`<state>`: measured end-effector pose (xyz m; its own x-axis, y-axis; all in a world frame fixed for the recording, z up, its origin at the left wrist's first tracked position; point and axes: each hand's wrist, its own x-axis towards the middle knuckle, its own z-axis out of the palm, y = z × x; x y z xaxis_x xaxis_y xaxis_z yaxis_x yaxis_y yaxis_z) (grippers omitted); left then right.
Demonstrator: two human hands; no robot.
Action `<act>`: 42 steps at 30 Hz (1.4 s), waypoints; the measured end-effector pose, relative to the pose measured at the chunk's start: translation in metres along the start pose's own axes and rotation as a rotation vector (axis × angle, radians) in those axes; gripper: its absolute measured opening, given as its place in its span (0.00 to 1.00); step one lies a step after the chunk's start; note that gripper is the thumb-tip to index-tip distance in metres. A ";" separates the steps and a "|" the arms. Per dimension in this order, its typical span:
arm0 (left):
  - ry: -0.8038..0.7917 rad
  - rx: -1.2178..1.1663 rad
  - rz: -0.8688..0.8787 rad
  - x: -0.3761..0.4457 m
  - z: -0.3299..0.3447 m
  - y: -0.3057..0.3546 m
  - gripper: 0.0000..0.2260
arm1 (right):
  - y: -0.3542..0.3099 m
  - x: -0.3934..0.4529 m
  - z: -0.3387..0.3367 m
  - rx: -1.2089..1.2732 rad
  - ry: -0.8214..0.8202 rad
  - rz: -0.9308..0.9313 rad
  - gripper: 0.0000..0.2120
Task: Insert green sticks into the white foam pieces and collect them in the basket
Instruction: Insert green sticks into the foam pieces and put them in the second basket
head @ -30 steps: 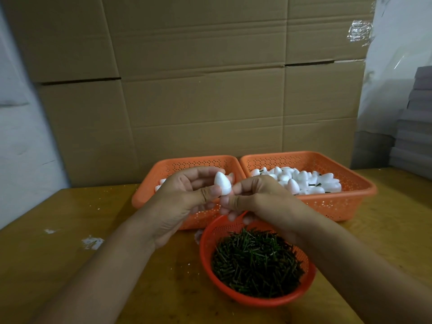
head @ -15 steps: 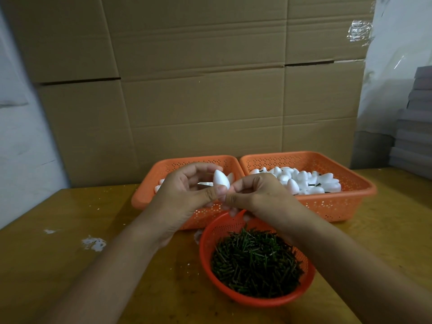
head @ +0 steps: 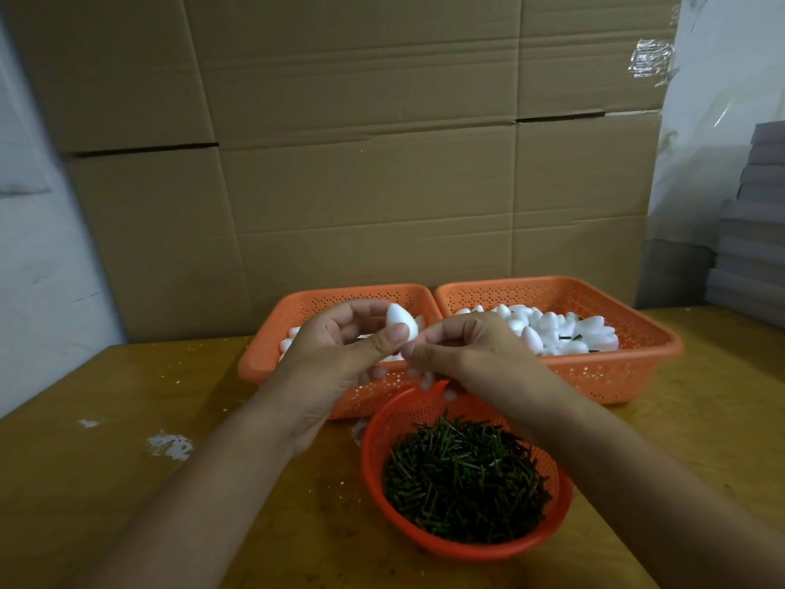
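Head view, read from left to right. At 9 o'clock, white flecks lie scattered on the wooden table. The left hand, just left of centre, has its thumb and curled fingers pinched on a white foam piece, which it holds upright with its point toward 12 o'clock. Behind this hand, at 11 o'clock, stands the left orange basket, with a few foam pieces visible inside it. The right hand, just right of centre, has its fingers curled and its thumb and fingertip meet the base of the held foam piece; whether a stick lies between them cannot be told. The two hands touch at the thumbs. At 6 o'clock, below the hands, a round orange bowl is heaped with green sticks. At 2 o'clock the right orange basket touches the left one side by side and holds a pile of foam pieces, several with green sticks showing. Cardboard boxes fill the background at 12 o'clock; grey stacked sheets stand at 3 o'clock.
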<state>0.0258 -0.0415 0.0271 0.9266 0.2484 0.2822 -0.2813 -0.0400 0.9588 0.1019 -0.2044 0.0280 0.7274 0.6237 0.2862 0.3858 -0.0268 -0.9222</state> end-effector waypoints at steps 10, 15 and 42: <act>0.233 -0.181 -0.121 0.013 -0.022 -0.001 0.07 | 0.010 0.013 -0.069 -0.502 0.452 0.102 0.17; 0.246 -0.122 -0.118 0.013 -0.020 -0.004 0.08 | 0.019 0.015 -0.096 -0.703 0.573 0.191 0.18; -0.190 1.384 -0.199 0.106 -0.060 -0.032 0.14 | -0.004 -0.006 -0.028 -0.906 -0.747 0.169 0.17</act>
<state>0.1186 0.0440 0.0242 0.9715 0.2346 0.0340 0.2228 -0.9526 0.2072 0.1117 -0.2297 0.0373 0.4121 0.8528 -0.3209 0.7964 -0.5082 -0.3278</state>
